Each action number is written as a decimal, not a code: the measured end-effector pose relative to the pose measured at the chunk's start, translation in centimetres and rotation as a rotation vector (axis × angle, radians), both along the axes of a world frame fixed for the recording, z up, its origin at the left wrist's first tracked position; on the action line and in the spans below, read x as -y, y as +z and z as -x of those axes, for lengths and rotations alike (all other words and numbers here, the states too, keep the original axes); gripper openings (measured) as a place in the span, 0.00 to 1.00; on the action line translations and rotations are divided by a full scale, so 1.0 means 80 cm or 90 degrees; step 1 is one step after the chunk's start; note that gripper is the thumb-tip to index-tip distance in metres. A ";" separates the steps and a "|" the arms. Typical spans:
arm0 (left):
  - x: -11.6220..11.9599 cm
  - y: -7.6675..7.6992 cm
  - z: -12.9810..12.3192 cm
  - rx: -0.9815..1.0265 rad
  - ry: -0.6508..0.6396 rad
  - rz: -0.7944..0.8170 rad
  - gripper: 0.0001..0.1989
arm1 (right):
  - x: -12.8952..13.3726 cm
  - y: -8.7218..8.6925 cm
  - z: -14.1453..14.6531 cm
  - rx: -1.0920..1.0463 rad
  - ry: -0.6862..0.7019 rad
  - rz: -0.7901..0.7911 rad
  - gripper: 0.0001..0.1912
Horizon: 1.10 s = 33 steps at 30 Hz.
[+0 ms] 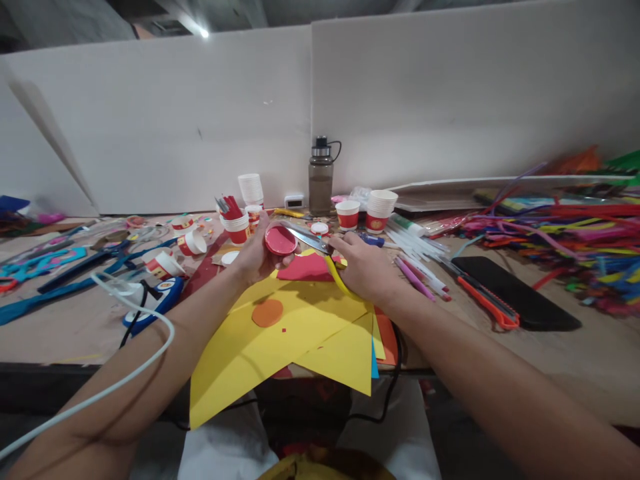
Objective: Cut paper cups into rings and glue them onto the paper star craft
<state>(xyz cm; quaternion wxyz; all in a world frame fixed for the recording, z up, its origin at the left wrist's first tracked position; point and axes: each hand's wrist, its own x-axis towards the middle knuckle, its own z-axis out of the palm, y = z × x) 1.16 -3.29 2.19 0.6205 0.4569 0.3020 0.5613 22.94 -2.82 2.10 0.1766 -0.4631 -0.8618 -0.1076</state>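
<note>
My left hand (pixel 257 255) holds a small round red piece (pixel 281 241), its face turned toward me. My right hand (pixel 361 268) is wrapped round the yellow handle of a pair of scissors (pixel 306 237). The blades point left and reach the upper right edge of the red piece. Below both hands, yellow paper sheets (pixel 240 360) overlap at the table's front edge. An orange paper disc (pixel 267 313) and a tiny red scrap lie on them. Red paper (pixel 309 267) rests just behind, between the hands.
A water bottle (pixel 321 180) stands at the back. Paper cups (pixel 381 212) stand in stacks, and others lie tipped at left. A cutter (pixel 487 303) and black phone (pixel 520 293) are at right, near colourful pipe cleaners (pixel 565 233). A white cable (pixel 150 360) crosses my left forearm.
</note>
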 end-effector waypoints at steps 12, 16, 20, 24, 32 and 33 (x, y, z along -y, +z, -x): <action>-0.001 0.003 0.006 -0.018 -0.040 -0.003 0.32 | 0.003 0.002 -0.001 0.001 0.024 -0.010 0.22; 0.000 0.006 0.004 -0.023 -0.035 0.009 0.34 | 0.003 0.002 -0.002 -0.005 0.037 -0.001 0.21; 0.000 0.007 0.000 0.011 0.012 -0.019 0.34 | 0.000 0.000 -0.002 -0.022 0.029 0.008 0.22; 0.000 0.006 -0.006 0.039 0.048 -0.044 0.32 | -0.005 -0.005 -0.002 -0.051 0.025 0.013 0.22; 0.000 -0.004 -0.006 0.040 0.014 -0.045 0.26 | -0.003 -0.001 0.000 -0.056 0.026 0.004 0.21; -0.001 -0.004 -0.005 0.039 0.005 -0.047 0.26 | -0.003 -0.001 -0.001 -0.053 0.026 0.002 0.21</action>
